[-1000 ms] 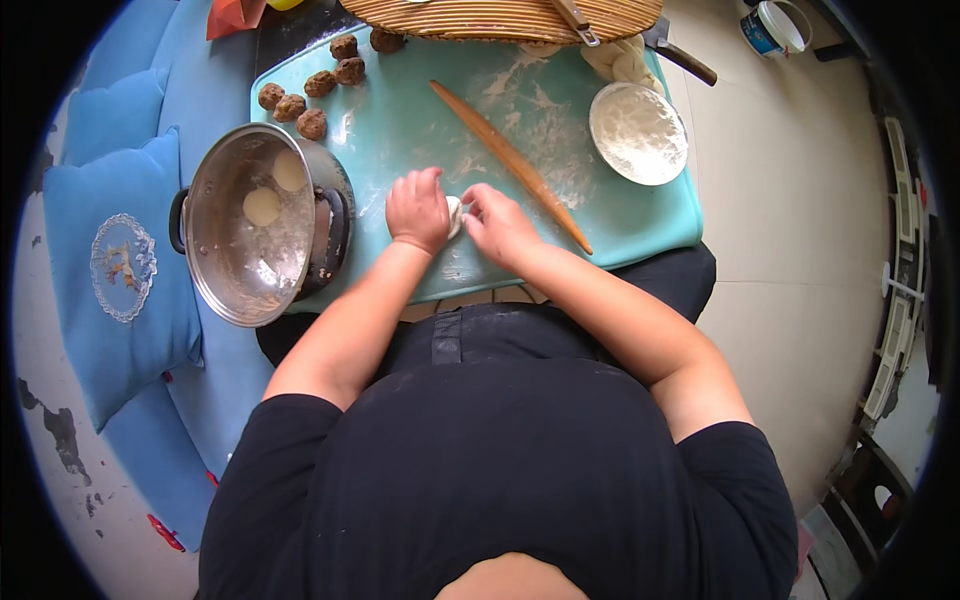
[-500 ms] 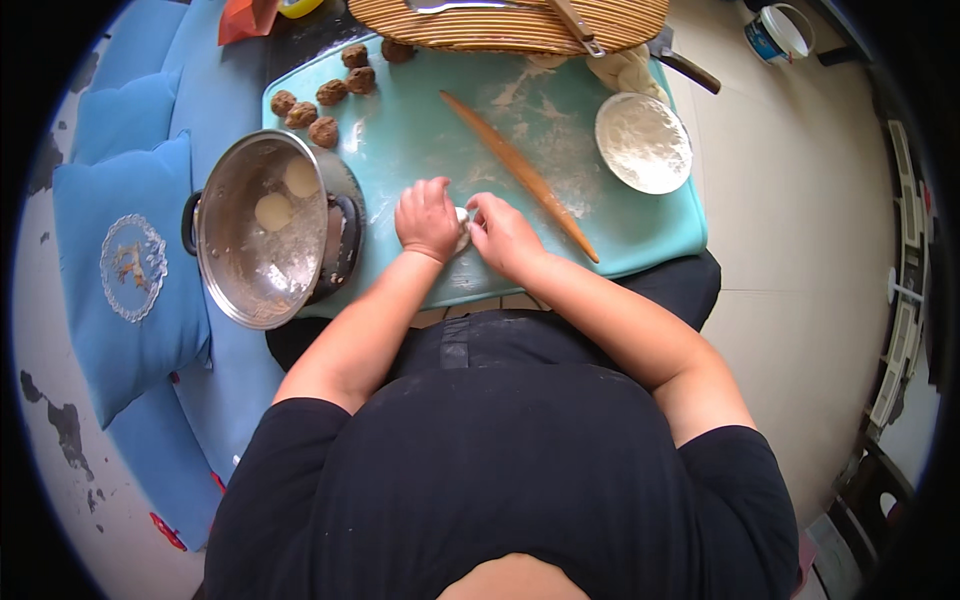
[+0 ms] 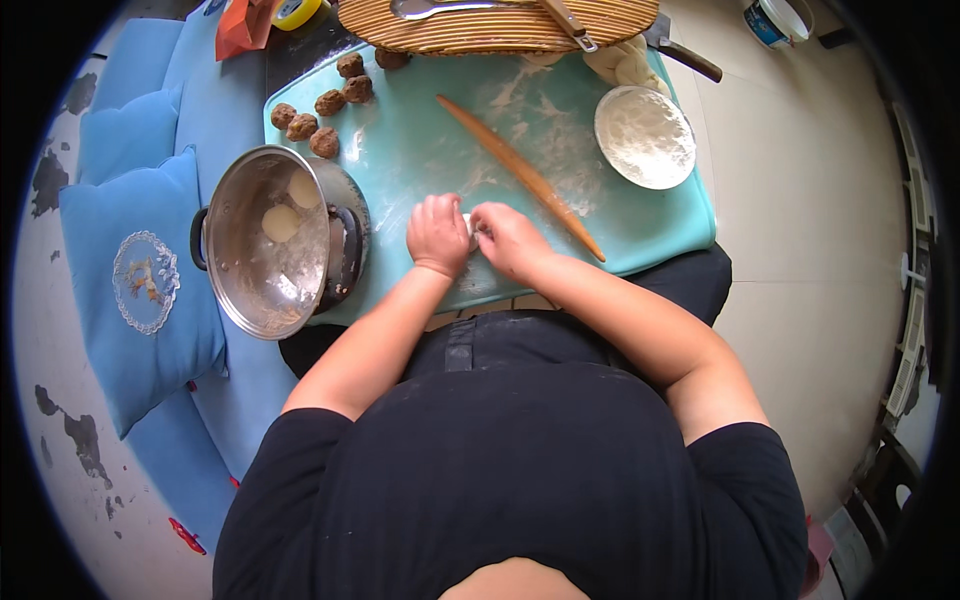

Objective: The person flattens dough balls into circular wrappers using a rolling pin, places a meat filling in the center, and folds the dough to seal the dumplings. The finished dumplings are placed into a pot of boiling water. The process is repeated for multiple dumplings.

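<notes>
My left hand [image 3: 437, 234] and my right hand [image 3: 508, 240] meet over the near part of a turquoise board [image 3: 420, 150], both pinching a small white piece of dough [image 3: 471, 229] that is mostly hidden between the fingers. A wooden rolling pin [image 3: 520, 176] lies diagonally on the floured board just beyond my right hand. A steel pot [image 3: 265, 240] with two pale dough lumps inside stands to the left of my left hand.
Several brown balls [image 3: 322, 105] sit at the board's far left corner. A plate of flour [image 3: 645, 136] is at the far right. A woven tray [image 3: 500, 22] with utensils lies behind the board. Blue cushions [image 3: 140, 270] lie on the left, tiled floor on the right.
Both hands stay together on the dough piece, fingers shifting only slightly. The whole scene sits lower in the picture because my head moved.
</notes>
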The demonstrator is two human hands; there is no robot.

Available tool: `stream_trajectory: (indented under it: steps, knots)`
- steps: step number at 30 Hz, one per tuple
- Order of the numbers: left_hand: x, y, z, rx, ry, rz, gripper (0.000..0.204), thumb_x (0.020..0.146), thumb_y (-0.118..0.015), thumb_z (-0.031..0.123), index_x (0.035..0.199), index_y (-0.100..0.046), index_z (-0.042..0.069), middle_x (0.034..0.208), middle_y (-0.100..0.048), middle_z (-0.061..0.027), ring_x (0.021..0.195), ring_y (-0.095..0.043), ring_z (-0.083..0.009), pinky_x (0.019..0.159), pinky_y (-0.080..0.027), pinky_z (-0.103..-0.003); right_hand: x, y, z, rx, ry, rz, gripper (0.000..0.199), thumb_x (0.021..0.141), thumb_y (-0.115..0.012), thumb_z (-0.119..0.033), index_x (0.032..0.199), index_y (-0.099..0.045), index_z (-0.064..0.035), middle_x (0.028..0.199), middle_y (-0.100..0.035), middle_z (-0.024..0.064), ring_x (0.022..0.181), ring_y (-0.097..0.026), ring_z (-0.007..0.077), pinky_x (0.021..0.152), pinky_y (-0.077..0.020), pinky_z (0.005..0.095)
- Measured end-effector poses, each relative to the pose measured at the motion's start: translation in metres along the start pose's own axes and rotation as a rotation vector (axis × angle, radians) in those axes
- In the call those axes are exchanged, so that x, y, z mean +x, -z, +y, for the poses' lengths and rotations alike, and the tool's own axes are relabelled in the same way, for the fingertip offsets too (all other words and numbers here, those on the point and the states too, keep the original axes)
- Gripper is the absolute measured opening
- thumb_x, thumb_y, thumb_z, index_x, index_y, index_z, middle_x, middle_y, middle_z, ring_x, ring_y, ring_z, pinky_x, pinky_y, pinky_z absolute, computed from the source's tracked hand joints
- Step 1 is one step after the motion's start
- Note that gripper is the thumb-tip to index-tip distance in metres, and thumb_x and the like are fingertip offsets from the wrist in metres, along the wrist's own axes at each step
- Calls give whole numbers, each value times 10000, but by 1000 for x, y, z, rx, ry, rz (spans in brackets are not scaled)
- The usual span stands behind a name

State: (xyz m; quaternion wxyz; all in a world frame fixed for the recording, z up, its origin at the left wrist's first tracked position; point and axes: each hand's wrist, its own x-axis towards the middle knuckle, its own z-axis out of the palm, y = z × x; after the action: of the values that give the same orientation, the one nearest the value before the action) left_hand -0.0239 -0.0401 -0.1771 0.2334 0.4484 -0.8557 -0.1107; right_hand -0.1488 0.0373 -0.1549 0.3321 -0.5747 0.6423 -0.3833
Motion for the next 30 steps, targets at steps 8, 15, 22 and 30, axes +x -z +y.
stream_trajectory:
  steps: [8, 15, 22, 30]
  knots:
    - [24, -9, -26, -181, 76, -181, 201, 897, -491, 249, 974, -603, 101, 942, -621, -104, 829, -567, -319, 739, -455, -404, 25, -1, -24, 294, -532, -86, 238, 751, -573, -53, 976, -500, -25, 861, -609, 193, 824, -592, 359, 711, -484, 417]
    - [-3, 4, -1, -133, 36, -126, 143, 845, -516, 179, 941, -587, 100, 886, -596, -96, 800, -558, -303, 703, -443, -389, -3, -11, 1, 45, 25, 99, 226, 768, -601, -84, 986, -553, -51, 823, -593, 161, 762, -583, 326, 673, -472, 385]
    - [18, -7, -15, -226, -15, -104, 134, 871, -490, 167, 948, -574, 95, 779, -572, -88, 711, -541, -273, 637, -422, -373, 22, 5, -25, 298, -668, -223, 326, 791, -575, -117, 1077, -486, 10, 770, -633, 150, 567, -615, 203, 591, -493, 346]
    - [-8, 5, -7, -115, 42, -8, 137, 862, -491, 159, 956, -578, 110, 775, -564, -97, 704, -534, -300, 634, -430, -394, -2, -9, -3, -16, 147, 21, 204, 786, -569, -67, 978, -508, -43, 816, -597, 139, 760, -586, 334, 655, -468, 391]
